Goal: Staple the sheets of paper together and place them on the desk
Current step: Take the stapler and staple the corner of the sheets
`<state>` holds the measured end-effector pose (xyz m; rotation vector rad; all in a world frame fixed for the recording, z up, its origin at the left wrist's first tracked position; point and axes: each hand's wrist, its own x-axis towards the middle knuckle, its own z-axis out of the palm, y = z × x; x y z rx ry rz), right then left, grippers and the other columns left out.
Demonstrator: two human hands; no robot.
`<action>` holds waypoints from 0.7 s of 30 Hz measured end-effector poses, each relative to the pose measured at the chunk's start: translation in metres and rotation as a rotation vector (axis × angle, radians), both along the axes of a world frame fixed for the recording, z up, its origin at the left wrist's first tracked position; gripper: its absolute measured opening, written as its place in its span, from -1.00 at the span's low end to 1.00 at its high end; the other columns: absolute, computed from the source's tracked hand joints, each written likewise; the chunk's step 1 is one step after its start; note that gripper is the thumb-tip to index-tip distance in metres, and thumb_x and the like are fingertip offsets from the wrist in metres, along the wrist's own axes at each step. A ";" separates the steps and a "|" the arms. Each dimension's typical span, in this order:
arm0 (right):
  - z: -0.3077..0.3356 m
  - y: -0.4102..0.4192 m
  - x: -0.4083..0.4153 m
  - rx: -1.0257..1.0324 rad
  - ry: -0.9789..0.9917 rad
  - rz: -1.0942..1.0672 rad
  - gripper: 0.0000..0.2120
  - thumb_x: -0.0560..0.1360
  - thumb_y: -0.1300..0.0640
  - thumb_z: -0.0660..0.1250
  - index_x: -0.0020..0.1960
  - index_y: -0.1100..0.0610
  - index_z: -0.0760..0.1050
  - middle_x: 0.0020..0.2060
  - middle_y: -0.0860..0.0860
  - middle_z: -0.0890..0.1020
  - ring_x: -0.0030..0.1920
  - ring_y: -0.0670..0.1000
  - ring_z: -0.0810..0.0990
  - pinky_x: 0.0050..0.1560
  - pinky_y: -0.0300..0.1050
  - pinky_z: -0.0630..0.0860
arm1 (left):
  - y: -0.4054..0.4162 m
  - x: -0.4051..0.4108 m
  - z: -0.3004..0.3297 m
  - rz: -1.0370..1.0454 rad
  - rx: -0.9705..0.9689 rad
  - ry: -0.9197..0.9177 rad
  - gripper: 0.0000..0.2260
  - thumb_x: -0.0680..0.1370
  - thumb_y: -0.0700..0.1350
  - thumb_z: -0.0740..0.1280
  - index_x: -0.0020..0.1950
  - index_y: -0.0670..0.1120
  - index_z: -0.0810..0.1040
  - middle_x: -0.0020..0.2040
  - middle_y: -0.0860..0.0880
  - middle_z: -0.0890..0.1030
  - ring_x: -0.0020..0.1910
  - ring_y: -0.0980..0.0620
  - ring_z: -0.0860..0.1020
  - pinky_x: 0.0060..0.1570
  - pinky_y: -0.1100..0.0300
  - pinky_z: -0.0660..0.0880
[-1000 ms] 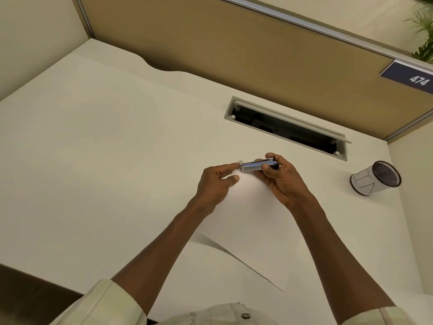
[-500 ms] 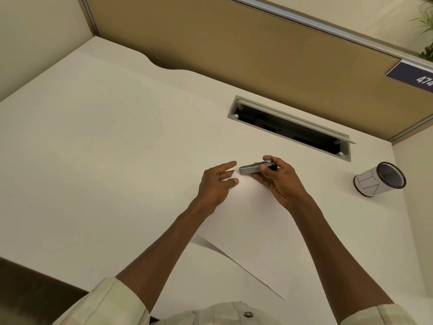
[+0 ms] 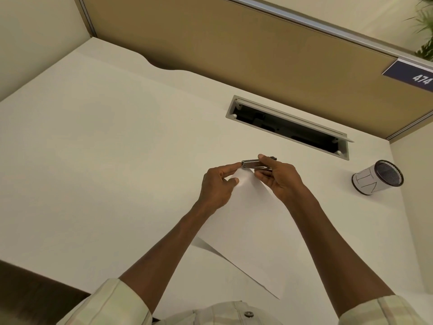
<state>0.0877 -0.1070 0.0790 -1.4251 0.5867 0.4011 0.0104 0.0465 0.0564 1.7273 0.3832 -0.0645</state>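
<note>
White sheets of paper (image 3: 253, 221) lie between the two forearms, one corner raised up to where the hands meet, the opposite corner pointing back toward the person's chest and lifted a little off the desk (image 3: 93, 148), with a shadow under its edge.

From the head camera, the only view: the right hand (image 3: 280, 178) grips a small metal stapler (image 3: 254, 164), index finger curled over its top and the other fingers wrapped underneath. The stapler's front end pokes out to the left of that hand, right at the paper's top corner. Whether its mouth is actually over the corner, I can't tell from here.

The left hand (image 3: 218, 184) is just beside it, the index fingertip reaching out to touch the stapler's front end while the thumb and curled fingers pinch the paper's corner from the left side.

Beyond both hands, a long open cable slot (image 3: 290, 127) is cut into the desk. Off to the right of the right hand, well apart, a mesh pen cup (image 3: 377, 178) lies on its side, a white label round it. Further back stands a tan partition (image 3: 234, 43) with a blue "474" plate (image 3: 414, 75).
</note>
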 end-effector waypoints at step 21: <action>0.005 0.011 0.003 -0.313 -0.332 0.212 -0.83 0.44 0.19 0.49 -0.01 0.24 0.61 -0.11 0.13 0.69 -0.13 0.09 0.72 -0.05 -0.14 0.66 | 0.006 -0.004 -0.020 0.132 -0.325 0.204 -0.62 0.43 -0.25 0.45 0.22 0.00 0.59 0.18 -0.03 0.64 0.12 0.01 0.62 0.20 0.01 0.53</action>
